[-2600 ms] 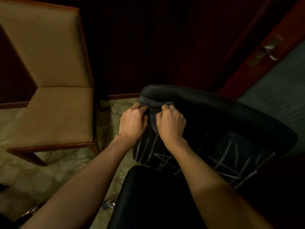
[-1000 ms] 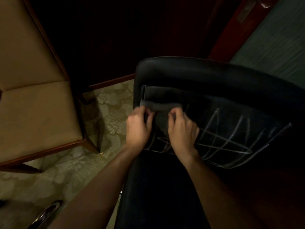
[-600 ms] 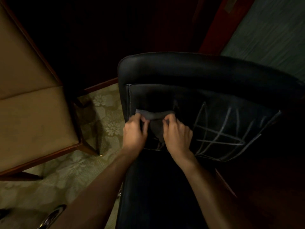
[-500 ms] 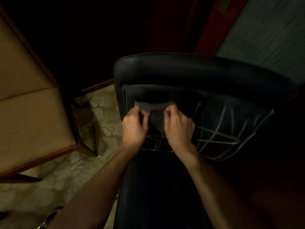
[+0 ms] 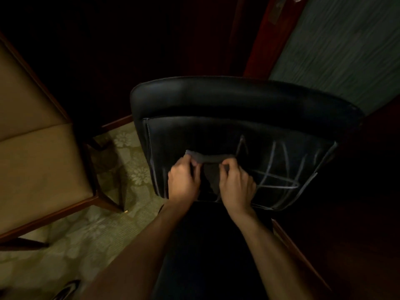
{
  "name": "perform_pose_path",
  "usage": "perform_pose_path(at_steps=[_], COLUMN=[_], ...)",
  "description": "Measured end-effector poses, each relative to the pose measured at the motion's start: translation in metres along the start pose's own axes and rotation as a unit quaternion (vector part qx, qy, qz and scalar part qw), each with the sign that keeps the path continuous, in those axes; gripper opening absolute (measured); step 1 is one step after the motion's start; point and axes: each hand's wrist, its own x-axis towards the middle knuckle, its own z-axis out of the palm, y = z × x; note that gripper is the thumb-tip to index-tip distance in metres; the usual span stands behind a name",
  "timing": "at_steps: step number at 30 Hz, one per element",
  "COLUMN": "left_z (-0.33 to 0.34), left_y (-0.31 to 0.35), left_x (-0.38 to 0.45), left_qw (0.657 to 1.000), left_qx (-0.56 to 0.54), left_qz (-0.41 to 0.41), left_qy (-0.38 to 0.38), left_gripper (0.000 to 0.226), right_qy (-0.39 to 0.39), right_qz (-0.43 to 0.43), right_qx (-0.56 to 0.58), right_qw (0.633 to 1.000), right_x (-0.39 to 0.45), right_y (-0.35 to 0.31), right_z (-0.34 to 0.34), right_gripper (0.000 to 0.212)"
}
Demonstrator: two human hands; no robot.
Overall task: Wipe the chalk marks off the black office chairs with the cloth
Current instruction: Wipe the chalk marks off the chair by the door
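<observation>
both hands, left hand (image 5: 183,180) and right hand (image 5: 236,185), pinch the top edge of the grey cloth (image 5: 208,169) in curled fingers, spreading it flat against the black chair (image 5: 227,100) backrest, probably to cover a wide strip; chalk marks (image 5: 279,169) remain to its right.

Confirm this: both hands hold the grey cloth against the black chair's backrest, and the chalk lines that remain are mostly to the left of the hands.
Wrong on one count. The head view shows the remaining chalk lines mostly to the right of the hands. Left hand and right hand do hold the grey cloth against the black chair's backrest.
</observation>
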Motion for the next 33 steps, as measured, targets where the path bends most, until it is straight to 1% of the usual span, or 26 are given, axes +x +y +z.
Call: perform_pose_path(at_steps=[4,7,9,10,11,13,15,16,17,19,21,24,26,27,29,31,33], left_z=[-0.020,-0.024,-0.017,-0.011,-0.006,0.007,0.019,0.021,0.020,0.012,0.001,-0.004,0.001,0.005,0.015,0.023,0.029], left_y=[0.055,0.087,0.087,0.081,0.072,0.049,0.031,0.027,0.029,0.045,0.073,0.105,0.111,0.108,0.095,0.083,0.081], left_x=[0.044,0.071,0.069,0.062,0.051,0.028,0.008,0.002,0.003,0.015,0.034,0.055,0.054,0.051,0.038,0.022,0.012], left_qw=[0.994,0.992,0.991,0.990,0.991,0.996,0.999,1.000,1.000,0.998,0.994,0.991,0.989,0.988,0.984,0.982,0.984], left_qx=[-0.044,-0.035,-0.038,-0.041,-0.041,-0.028,-0.013,-0.010,-0.013,-0.029,-0.033,-0.001,0.035,0.054,0.094,0.114,0.101], left_qz=[0.071,0.070,0.072,0.078,0.077,0.054,0.019,0.013,0.018,0.053,0.093,0.122,0.133,0.141,0.151,0.152,0.139], left_qy=[0.077,0.101,0.109,0.109,0.103,0.069,0.025,0.015,0.013,0.024,0.054,0.055,0.048,0.043,0.017,-0.024,-0.052], left_gripper=[0.009,0.012,0.010,0.008,0.005,0.003,0.007,0.009,0.011,0.009,0.010,0.017,0.019,0.020,0.025,0.033,0.035], right_qy=[0.107,0.132,0.159,0.155,0.136,0.063,0.000,-0.011,-0.010,0.009,0.055,0.153,0.194,0.199,0.188,0.156,0.129], right_qz=[-0.018,-0.014,-0.031,-0.031,-0.022,0.000,0.010,0.008,0.005,0.012,0.012,-0.036,-0.086,-0.105,-0.114,-0.106,-0.098], right_qx=[0.062,0.040,0.035,0.039,0.039,0.012,-0.027,-0.037,-0.035,-0.005,0.026,0.019,-0.022,-0.048,-0.078,-0.098,-0.116], right_qw=[0.992,0.990,0.986,0.987,0.990,0.998,1.000,0.999,0.999,1.000,0.998,0.987,0.977,0.973,0.972,0.977,0.980], right_x=[0.048,0.074,0.070,0.064,0.056,0.037,0.020,0.015,0.016,0.026,0.046,0.071,0.077,0.074,0.061,0.042,0.025], right_y=[-0.023,-0.028,-0.021,-0.016,-0.011,0.003,0.018,0.022,0.024,0.017,0.007,0.009,0.020,0.029,0.047,0.063,0.072], right_z=[-0.055,-0.074,-0.067,-0.060,-0.051,-0.033,-0.022,-0.022,-0.025,-0.043,-0.069,-0.093,-0.089,-0.082,-0.064,-0.044,-0.032], right_gripper=[0.016,0.017,0.016,0.016,0.017,0.020,0.022,0.022,0.022,0.022,0.022,0.019,0.018,0.018,0.024,0.037,0.049])
